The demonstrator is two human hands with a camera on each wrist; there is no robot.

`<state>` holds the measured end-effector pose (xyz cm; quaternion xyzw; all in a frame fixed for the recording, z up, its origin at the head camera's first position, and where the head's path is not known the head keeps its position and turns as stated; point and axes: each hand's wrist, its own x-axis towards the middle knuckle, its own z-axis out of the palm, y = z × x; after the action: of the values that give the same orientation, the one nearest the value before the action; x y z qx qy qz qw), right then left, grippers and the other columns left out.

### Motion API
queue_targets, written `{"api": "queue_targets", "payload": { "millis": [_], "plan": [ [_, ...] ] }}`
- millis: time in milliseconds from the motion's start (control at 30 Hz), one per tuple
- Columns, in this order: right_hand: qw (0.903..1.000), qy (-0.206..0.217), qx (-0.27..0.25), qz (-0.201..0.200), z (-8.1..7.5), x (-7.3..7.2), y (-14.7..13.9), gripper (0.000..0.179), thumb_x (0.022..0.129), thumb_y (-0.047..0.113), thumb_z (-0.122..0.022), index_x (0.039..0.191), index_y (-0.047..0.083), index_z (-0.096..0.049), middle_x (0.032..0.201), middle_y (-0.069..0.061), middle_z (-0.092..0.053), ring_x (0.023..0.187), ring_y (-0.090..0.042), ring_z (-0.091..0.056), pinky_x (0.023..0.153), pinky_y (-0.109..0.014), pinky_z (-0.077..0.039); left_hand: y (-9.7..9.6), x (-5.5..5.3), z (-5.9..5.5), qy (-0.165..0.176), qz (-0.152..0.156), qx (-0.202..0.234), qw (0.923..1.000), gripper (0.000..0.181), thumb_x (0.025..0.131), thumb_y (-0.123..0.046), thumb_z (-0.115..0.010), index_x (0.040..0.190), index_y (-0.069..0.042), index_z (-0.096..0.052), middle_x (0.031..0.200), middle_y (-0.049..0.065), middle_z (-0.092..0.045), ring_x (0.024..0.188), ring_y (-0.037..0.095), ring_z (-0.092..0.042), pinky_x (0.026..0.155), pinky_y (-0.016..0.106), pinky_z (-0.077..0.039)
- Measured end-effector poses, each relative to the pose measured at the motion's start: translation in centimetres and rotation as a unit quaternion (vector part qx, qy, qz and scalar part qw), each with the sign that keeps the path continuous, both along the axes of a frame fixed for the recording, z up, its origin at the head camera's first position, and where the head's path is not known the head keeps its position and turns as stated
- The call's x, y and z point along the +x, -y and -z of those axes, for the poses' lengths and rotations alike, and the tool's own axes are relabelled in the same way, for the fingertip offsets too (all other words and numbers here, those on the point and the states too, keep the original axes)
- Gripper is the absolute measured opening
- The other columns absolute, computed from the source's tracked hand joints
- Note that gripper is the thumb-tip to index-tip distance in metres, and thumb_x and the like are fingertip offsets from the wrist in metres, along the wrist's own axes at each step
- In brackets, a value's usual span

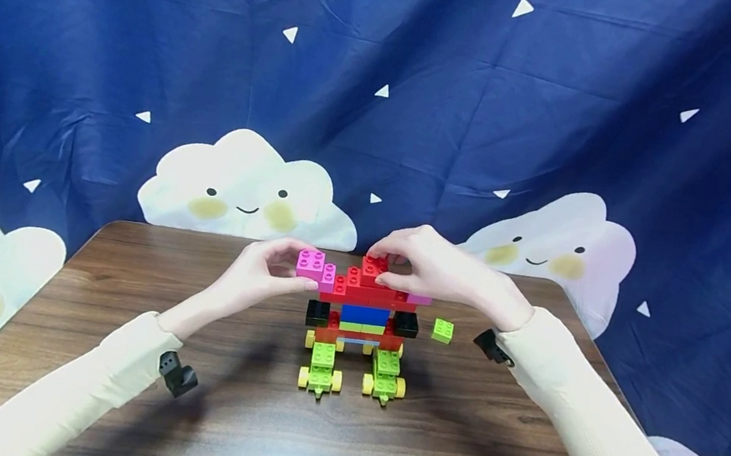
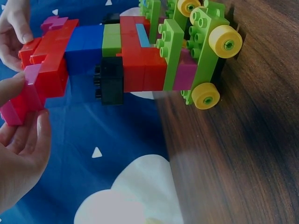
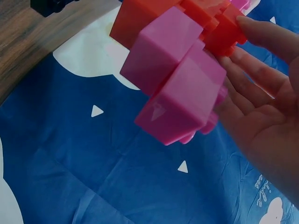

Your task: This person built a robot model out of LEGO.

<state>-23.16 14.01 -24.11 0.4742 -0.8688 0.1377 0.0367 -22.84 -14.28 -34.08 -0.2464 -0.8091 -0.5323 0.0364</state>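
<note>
A figure built of toy building bricks stands on the table, with a blue brick (image 1: 364, 315) in its middle. Pink bricks (image 1: 310, 264) stick out at its upper left, and my left hand (image 1: 255, 274) pinches them between thumb and fingers. My right hand (image 1: 433, 264) grips a small red brick (image 1: 373, 269) at the top, thumb in front and fingers behind. More pink bricks (image 3: 183, 91) jut from the other end, close to the right palm. Black bricks (image 2: 111, 80) flank the body. Below are green wheeled bases (image 1: 322, 369) with yellow wheels (image 2: 225, 41).
A loose lime-green brick (image 1: 442, 330) lies on the brown wooden table (image 1: 233, 430), right of the figure. Behind the table hangs a blue cloth (image 1: 394, 49) with white clouds and triangles. Black wrist cameras (image 1: 177, 374) sit at both sleeves.
</note>
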Motion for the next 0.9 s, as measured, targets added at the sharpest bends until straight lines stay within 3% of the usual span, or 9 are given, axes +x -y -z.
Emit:
{"api": "queue_targets", "payload": {
  "millis": [467,900],
  "plan": [
    [0.9997,-0.003,-0.01,-0.021,0.06,-0.02,0.3,0.023,0.084,0.014,-0.079,0.103,0.005,-0.071,0.096,-0.007,-0.071,0.082,-0.016,-0.067,0.077,-0.031,-0.059,-0.08,-0.02,0.08,0.0,-0.008,-0.008,0.9999,0.046,0.079,-0.024,-0.085,0.12,-0.016,-0.066,0.114,0.006,-0.072,0.093,0.018,-0.07,0.083,0.024,-0.058],
    [0.9998,-0.009,-0.015,-0.01,0.21,0.2,0.3,0.025,0.082,0.013,-0.08,0.103,0.003,-0.072,0.096,-0.009,-0.073,0.079,-0.014,-0.068,0.077,-0.03,-0.06,-0.05,-0.04,0.18,-0.002,-0.008,-0.009,0.9999,0.046,0.079,-0.025,-0.085,0.12,-0.017,-0.066,0.114,0.005,-0.073,0.093,0.018,-0.07,0.083,0.024,-0.058]
  ]
}}
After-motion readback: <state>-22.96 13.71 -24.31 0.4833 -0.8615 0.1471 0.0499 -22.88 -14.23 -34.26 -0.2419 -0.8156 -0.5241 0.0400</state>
